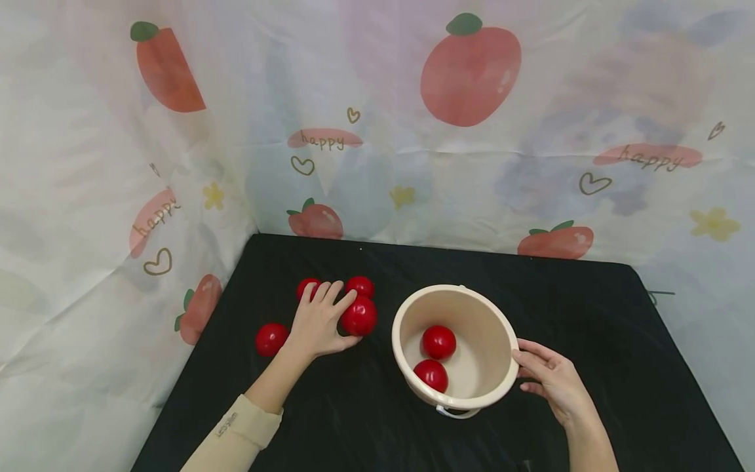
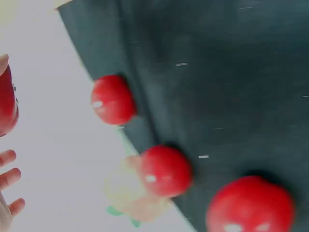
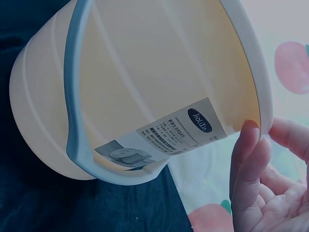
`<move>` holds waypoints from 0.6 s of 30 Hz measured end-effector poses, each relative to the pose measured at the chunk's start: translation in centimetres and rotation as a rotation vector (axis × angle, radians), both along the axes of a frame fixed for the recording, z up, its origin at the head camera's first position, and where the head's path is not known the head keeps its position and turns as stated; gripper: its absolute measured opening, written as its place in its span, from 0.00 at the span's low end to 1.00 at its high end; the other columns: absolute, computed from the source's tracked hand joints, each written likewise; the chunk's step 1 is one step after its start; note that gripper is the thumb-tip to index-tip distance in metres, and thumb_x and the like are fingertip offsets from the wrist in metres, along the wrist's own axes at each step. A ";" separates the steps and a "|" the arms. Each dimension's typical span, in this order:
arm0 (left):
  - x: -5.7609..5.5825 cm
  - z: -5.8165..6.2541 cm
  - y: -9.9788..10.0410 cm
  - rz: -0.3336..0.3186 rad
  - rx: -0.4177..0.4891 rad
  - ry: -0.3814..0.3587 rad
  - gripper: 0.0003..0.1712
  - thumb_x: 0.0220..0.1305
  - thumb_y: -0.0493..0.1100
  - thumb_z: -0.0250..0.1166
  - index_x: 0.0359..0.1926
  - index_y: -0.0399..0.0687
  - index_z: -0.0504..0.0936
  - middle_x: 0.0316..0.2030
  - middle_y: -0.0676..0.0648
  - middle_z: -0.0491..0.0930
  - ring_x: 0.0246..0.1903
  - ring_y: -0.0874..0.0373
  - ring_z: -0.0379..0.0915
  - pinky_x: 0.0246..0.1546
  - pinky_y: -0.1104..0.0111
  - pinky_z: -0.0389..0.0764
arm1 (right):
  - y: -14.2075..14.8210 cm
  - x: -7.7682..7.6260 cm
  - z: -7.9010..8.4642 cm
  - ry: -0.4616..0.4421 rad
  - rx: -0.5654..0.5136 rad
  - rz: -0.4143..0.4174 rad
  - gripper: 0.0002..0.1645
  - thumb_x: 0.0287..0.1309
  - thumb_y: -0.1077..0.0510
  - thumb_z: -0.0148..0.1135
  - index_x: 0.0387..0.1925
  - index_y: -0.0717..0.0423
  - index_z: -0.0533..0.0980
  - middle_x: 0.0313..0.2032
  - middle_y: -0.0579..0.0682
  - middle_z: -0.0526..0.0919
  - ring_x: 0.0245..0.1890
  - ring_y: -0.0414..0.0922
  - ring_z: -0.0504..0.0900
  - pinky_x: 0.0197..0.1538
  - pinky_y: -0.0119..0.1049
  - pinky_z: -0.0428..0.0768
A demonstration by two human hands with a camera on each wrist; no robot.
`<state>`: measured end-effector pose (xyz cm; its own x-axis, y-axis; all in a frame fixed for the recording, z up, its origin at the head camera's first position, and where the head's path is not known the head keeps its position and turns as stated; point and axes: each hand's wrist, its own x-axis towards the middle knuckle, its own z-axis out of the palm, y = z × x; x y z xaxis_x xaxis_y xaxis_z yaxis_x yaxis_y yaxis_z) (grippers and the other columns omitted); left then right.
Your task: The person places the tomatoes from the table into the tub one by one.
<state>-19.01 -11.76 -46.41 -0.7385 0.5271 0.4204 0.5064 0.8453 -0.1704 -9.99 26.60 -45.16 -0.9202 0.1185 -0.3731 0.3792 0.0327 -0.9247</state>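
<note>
At the left of the table, my left hand (image 1: 318,326) holds a shiny, tomato-like red ball (image 1: 359,317) between thumb and index finger, the other fingers spread. This ball (image 2: 7,104) shows at the left edge of the left wrist view, the thumb tip on it. Three more red balls lie close by: one behind (image 1: 361,286), one partly hidden by the fingers (image 1: 307,287), one beside the wrist (image 1: 272,339). My right hand (image 1: 554,377) pinches the right rim of a cream bucket (image 1: 483,308). Two red balls (image 1: 439,342) (image 1: 431,375) lie inside it.
A black cloth (image 1: 354,419) covers the table. The bucket's handle (image 1: 457,413) hangs on its near side, and a printed label (image 3: 169,133) is stuck on its outside. A fruit-patterned curtain (image 1: 377,85) rises behind and to the left of the table.
</note>
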 end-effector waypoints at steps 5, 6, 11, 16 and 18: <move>-0.6 2.5 1.6 -0.041 0.043 0.039 0.43 0.31 0.65 0.69 0.52 0.55 0.72 0.50 0.44 0.71 0.48 0.49 0.66 0.52 0.53 0.64 | 0.0 0.0 0.0 -0.005 0.005 -0.001 0.08 0.57 0.55 0.61 0.34 0.35 0.75 0.27 0.37 0.83 0.25 0.36 0.80 0.26 0.30 0.79; -0.6 2.9 1.9 -0.046 0.047 0.040 0.43 0.31 0.65 0.70 0.52 0.56 0.72 0.50 0.45 0.70 0.48 0.49 0.66 0.52 0.53 0.64 | 0.0 0.0 0.0 -0.004 0.006 -0.002 0.07 0.57 0.55 0.61 0.36 0.37 0.76 0.27 0.37 0.83 0.25 0.36 0.80 0.26 0.31 0.79; -0.7 4.3 3.8 -0.084 0.033 0.048 0.42 0.33 0.67 0.68 0.52 0.56 0.72 0.51 0.45 0.71 0.49 0.50 0.66 0.52 0.53 0.64 | 0.3 -0.1 -0.6 0.004 0.026 0.011 0.16 0.56 0.53 0.62 0.46 0.49 0.75 0.28 0.37 0.83 0.26 0.36 0.80 0.26 0.31 0.79; -0.5 4.5 6.1 -0.132 -0.015 0.034 0.42 0.34 0.68 0.65 0.53 0.59 0.70 0.51 0.48 0.70 0.49 0.53 0.64 0.52 0.55 0.64 | 1.4 -0.4 -2.8 0.047 0.005 0.046 0.25 0.55 0.51 0.63 0.52 0.58 0.72 0.30 0.40 0.84 0.27 0.38 0.81 0.27 0.34 0.80; -0.3 4.5 7.0 -0.152 -0.027 0.018 0.42 0.35 0.68 0.65 0.54 0.60 0.70 0.51 0.49 0.69 0.49 0.54 0.64 0.51 0.56 0.65 | 2.0 -0.6 -3.7 0.082 -0.030 0.059 0.23 0.56 0.52 0.62 0.51 0.56 0.74 0.31 0.42 0.84 0.28 0.40 0.81 0.26 0.35 0.80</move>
<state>-19.32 -4.71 -41.93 -0.6420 0.6435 0.4168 0.6249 0.7541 -0.2018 -10.58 28.57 -48.90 -0.9528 0.0530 -0.2990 0.3006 0.0242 -0.9534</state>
